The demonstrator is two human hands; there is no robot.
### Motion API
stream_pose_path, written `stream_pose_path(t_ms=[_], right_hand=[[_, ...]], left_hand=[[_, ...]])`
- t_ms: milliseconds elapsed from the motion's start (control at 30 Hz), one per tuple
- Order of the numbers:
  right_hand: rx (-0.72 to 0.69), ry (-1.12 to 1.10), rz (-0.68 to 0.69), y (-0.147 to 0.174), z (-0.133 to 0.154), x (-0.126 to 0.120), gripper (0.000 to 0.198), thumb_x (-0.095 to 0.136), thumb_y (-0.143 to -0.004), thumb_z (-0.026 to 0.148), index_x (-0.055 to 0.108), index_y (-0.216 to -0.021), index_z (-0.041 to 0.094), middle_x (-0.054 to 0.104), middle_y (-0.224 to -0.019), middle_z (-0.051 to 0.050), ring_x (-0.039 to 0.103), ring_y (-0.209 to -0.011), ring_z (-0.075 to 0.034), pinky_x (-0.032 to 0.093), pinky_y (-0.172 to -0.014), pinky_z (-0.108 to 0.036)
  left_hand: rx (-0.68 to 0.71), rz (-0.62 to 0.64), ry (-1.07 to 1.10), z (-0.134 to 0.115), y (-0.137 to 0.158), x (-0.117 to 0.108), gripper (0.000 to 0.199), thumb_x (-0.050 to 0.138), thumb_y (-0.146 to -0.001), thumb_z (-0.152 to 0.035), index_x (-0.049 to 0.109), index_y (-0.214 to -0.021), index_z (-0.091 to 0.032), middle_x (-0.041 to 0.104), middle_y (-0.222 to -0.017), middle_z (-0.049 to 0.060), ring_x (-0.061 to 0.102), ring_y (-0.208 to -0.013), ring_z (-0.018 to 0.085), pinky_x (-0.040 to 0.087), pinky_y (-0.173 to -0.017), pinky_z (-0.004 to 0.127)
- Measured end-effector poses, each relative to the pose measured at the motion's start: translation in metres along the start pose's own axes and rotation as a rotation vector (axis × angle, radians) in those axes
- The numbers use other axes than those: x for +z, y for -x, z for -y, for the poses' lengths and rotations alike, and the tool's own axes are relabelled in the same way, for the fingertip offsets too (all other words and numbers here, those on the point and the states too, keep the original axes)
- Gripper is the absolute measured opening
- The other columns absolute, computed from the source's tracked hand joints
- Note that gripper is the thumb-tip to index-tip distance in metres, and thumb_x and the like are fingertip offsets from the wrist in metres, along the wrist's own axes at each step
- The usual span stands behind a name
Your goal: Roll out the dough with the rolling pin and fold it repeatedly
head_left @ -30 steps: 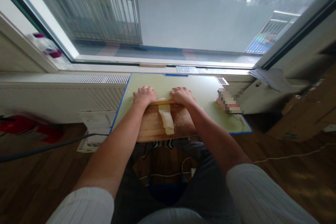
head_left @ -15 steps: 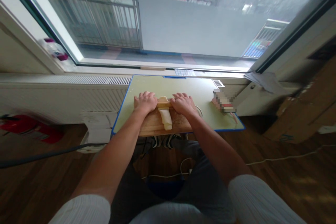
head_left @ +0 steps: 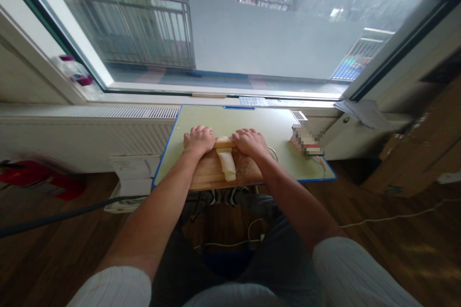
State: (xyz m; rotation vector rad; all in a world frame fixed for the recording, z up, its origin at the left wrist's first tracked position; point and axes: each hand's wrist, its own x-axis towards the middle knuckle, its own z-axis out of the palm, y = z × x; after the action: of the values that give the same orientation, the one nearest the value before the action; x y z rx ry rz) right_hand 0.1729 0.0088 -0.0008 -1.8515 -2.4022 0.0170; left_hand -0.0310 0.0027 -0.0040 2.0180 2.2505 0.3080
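Drawn slightly nearer since a second ago: rolling pin (head_left: pixel 224 144), pale wood, cylindrical, grasped by left hand (head_left: pixel 200 139) and right hand (head_left: pixel 249 141). Between hands, under pin: dough strip (head_left: pixel 227 165), pale, soft-looking, on grained wooden board (head_left: pixel 207 176).

Rolling pin (head_left: pixel 224 143): wood, smooth. Board (head_left: pixel 206 177): wood, matt, whitish rough-lkg patch R. Dough strip (head_left: pixel 226 164): smooth, matt. Tabletop (head_left: pixel 277 127): smooth, slt sheen; blue rim (head_left: pixel 317 180) plastic-lkg. Bottle (head_left: pixel 75 70): clr plastic. Sleeves (head_left: pixel 120 280): ribbed cloth. Carton (head_left: pixel 410 160): cardbd, matt.
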Motion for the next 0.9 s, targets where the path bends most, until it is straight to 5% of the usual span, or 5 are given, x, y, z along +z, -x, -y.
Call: stream_pose_path(t_ms=[467,900], right_hand=[[0.148,-0.170,0.088,-0.083,-0.007,0.012,0.056,0.047,-0.101,0.053,0.072,-0.141,0.024,0.065,-0.155,-0.014,0.059,-0.138,-0.037,0.047,-0.114,-0.051],[0.128,-0.165,0.038,-0.075,-0.005,0.011,0.050,0.043,-0.106,0.050,0.077,-0.126,0.020,0.072,-0.142,-0.017,0.064,-0.130,-0.035,0.049,-0.108,-0.046]], left_hand=[[-0.035,0.014,0.010,0.003,-0.064,0.003,0.049,0.037,-0.102,-0.034,0.077,-0.130,-0.024,0.068,-0.147,0.017,0.061,-0.134,0.037,0.052,-0.110,0.057],[-0.007,-0.037,0.031,0.001,-0.063,0.001,0.050,0.037,-0.101,-0.031,0.079,-0.126,-0.020,0.070,-0.141,0.020,0.063,-0.130,0.038,0.053,-0.106,0.057]])
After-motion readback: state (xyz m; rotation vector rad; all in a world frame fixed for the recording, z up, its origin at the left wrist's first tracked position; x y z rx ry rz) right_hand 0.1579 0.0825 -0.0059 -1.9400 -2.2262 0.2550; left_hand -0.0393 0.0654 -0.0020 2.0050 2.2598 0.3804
